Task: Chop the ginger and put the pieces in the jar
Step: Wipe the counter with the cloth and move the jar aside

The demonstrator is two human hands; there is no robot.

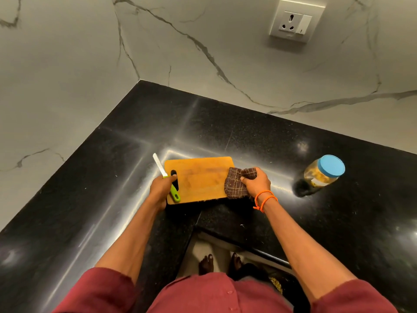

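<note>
A wooden chopping board point(200, 177) lies on the black counter in front of me; no ginger shows on it. My left hand point(160, 188) grips a knife point(174, 193) with a green handle at the board's left end, its white blade pointing away from me. My right hand point(256, 181) holds a bunched brown checked cloth point(234, 185) against the board's right edge. To the right stands a clear jar point(321, 175) with a blue lid on it and yellowish pieces inside.
The black granite counter point(248, 136) forms a corner under marble walls. A wall socket point(293, 21) sits high on the right wall. The counter's front edge point(248, 243) runs just below the board, with my feet visible beneath it.
</note>
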